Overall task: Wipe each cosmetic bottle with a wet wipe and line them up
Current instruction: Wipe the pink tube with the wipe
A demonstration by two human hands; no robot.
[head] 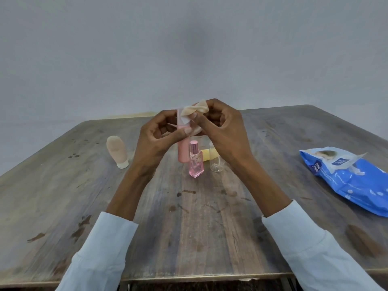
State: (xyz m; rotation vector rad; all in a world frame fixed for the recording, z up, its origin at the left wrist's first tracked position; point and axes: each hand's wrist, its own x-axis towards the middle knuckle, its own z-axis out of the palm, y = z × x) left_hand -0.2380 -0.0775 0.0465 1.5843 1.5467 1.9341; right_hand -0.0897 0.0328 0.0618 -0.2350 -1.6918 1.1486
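The left hand [165, 131] curls its fingers around a pink tube bottle [183, 151] held above the surface [63, 206], while the right hand [220, 127] pinches a crumpled wet wipe [196, 110] against its top. A slip could drop it onto the pink perfume bottle [196, 162] or the seemingly empty clear bottle [216, 162] directly below. The wipes pack [346, 177] lies open, well apart.

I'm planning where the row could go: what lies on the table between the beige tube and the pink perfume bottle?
In the head view, only the left forearm crosses above the stretch between the beige tube and the pink perfume bottle; the table shows bare wood.
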